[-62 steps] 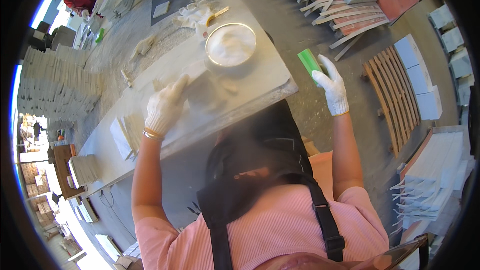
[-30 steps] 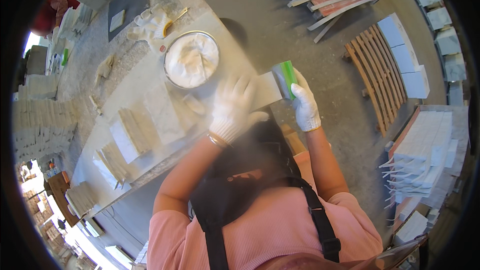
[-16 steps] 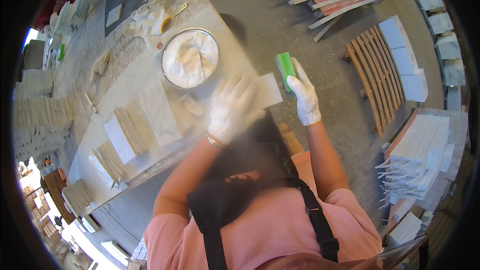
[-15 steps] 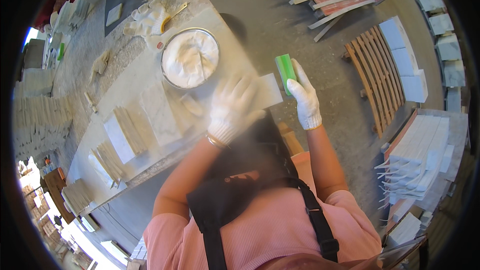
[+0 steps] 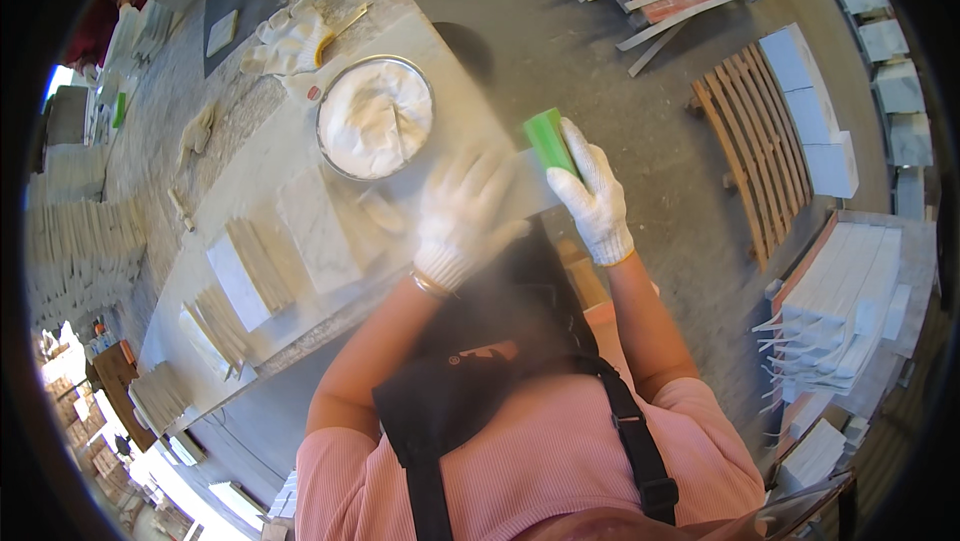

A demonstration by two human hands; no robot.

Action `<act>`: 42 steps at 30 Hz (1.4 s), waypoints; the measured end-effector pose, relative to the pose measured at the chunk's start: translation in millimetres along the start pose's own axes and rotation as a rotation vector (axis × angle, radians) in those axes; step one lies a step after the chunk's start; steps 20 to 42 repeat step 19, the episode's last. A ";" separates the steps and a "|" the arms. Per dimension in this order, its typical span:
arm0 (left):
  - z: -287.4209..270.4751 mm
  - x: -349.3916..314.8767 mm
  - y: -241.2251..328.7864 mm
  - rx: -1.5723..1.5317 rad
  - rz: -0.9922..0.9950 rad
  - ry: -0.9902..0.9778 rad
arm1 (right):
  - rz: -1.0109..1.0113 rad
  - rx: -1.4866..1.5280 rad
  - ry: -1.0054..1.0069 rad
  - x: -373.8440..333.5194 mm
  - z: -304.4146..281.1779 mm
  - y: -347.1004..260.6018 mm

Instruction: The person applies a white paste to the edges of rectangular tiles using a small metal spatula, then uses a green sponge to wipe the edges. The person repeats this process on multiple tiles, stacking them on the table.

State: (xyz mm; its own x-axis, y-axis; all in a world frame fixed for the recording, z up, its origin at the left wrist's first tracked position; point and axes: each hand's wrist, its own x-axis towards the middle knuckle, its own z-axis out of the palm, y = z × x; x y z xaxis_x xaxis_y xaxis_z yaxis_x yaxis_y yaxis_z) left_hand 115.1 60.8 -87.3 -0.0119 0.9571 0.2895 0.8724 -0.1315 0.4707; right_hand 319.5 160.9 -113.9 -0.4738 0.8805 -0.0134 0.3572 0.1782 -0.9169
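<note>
We see the left hand, in a white knit glove, spread flat with fingers splayed on a pale stone tile that juts past the worktable edge near the middle of the view; it presses the tile down rather than gripping it. The right hand, also gloved, sits at 3 o'clock from the left hand and is curled around a green block, fingers wrapped over its lower part. The block stands at the tile's right end, touching or very close to it; we cannot tell which. Fine dust hazes the air around both hands.

At 10 o'clock from the left hand a round metal bowl of white paste rests on the table. Beyond it, at 11 o'clock, lies a spare pair of white gloves. At 8 o'clock from the left hand, small marble pieces lie in groups on the tabletop, some flat, some on edge.

On the floor at 2 o'clock from the right hand lies a wooden slatted pallet, with pale stone blocks just beside it. At 4 o'clock, a stack of white slabs leans together. The person wears a pink shirt and a black apron.
</note>
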 end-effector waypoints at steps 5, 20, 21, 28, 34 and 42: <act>-2.3 2.5 0.7 0.015 0.015 0.016 | 0.268 0.453 -0.011 23.4 -6.3 2.8; 2.2 -1.5 -0.8 0.046 0.024 0.001 | 0.274 0.594 -0.014 8.1 -9.8 17.6; 2.2 -1.5 -0.8 0.046 0.024 0.001 | 0.274 0.594 -0.014 8.1 -9.8 17.6; 2.2 -1.5 -0.8 0.046 0.024 0.001 | 0.274 0.594 -0.014 8.1 -9.8 17.6; 2.2 -1.5 -0.8 0.046 0.024 0.001 | 0.274 0.594 -0.014 8.1 -9.8 17.6; 2.2 -1.5 -0.8 0.046 0.024 0.001 | 0.274 0.594 -0.014 8.1 -9.8 17.6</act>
